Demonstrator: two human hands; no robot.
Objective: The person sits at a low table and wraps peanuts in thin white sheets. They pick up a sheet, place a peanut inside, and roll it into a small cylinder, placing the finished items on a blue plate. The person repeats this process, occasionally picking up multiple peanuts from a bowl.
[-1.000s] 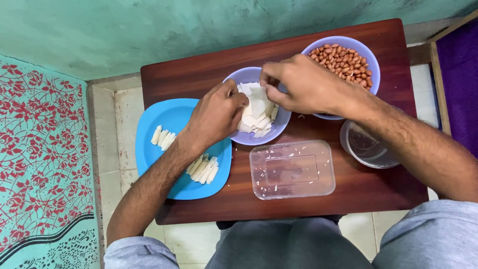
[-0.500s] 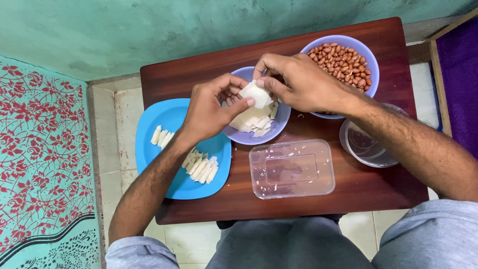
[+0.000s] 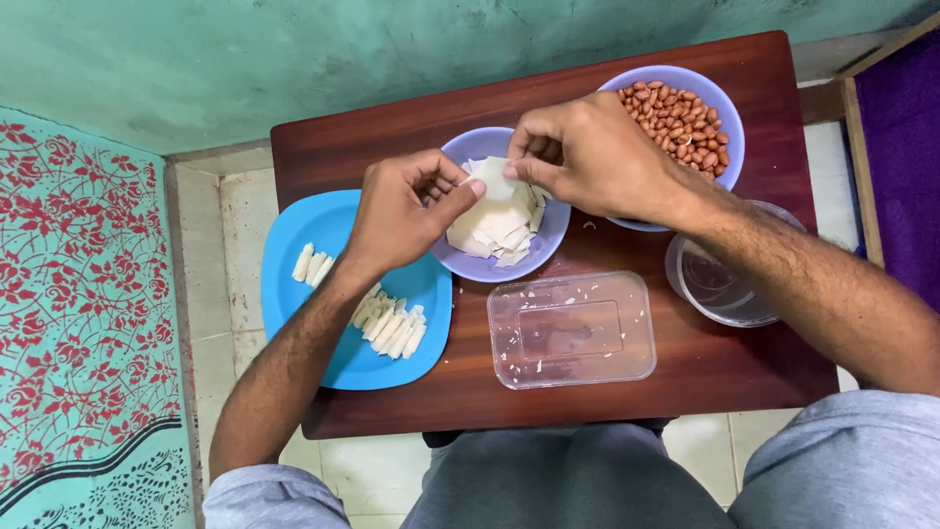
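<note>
Currently, far left: patterned teal-and-red cloth [image 3: 78,294] on the floor beside the dark wooden table [image 3: 392,137]. Blue plate [image 3: 294,264] sits at the table's left edge, with small white rolled pieces [image 3: 390,328] in two clusters on it. Left hand [image 3: 397,211] hovers above the plate's right rim, thumb and forefinger pinching the left edge of a thin white wrapper sheet [image 3: 494,178]; other fingers curled in. Sheet is held just above the lavender bowl [image 3: 468,147], which holds a loose stack of more white sheets [image 3: 494,230]. Right hand [image 3: 597,157] pinches the sheet's right edge, remaining fingers folded. Behind it, a second lavender bowl [image 3: 720,98] full of peanuts [image 3: 676,113]. Clear rectangular container [image 3: 573,328] sits front-centre with white crumbs inside. Clear round tub [image 3: 720,284] at far right, partly under the right forearm.
</note>
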